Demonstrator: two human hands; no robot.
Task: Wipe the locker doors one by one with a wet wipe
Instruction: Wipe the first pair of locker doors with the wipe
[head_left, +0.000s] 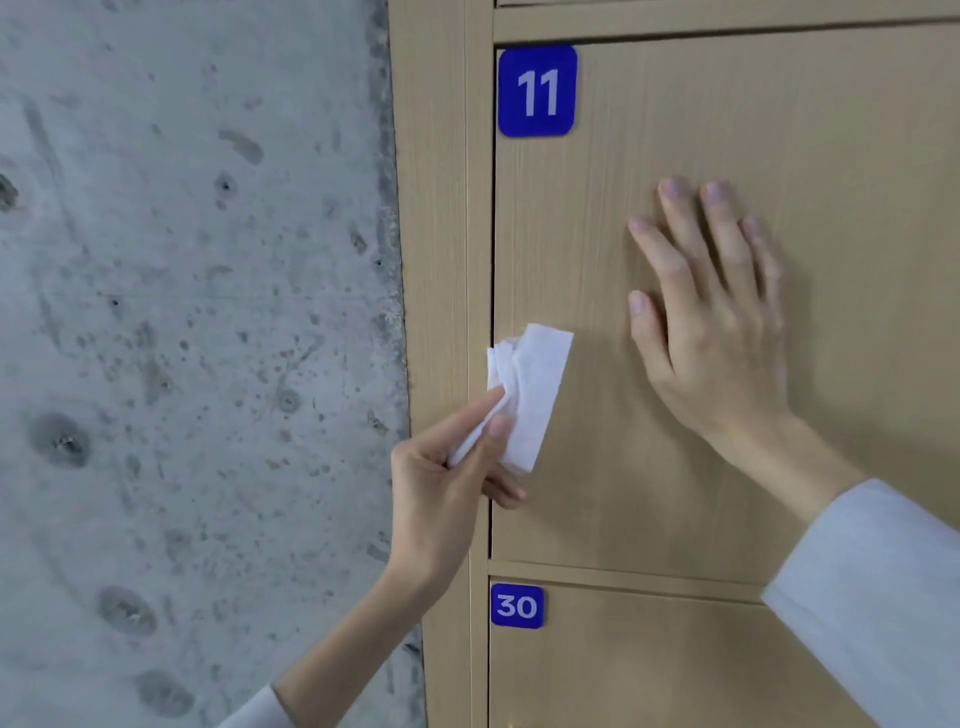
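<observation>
A light wood locker door carries a blue plate marked 11 in its top left corner. My left hand pinches a folded white wet wipe between thumb and fingers at the door's left edge, about mid-height. My right hand lies flat on the same door with straight, spread fingers, to the right of the wipe. Below it is a second door with a blue plate marked 30.
A rough grey concrete wall fills the left half of the view, up against the locker's wooden side frame. A narrow wooden rail separates doors 11 and 30. Another door edge shows at the very top.
</observation>
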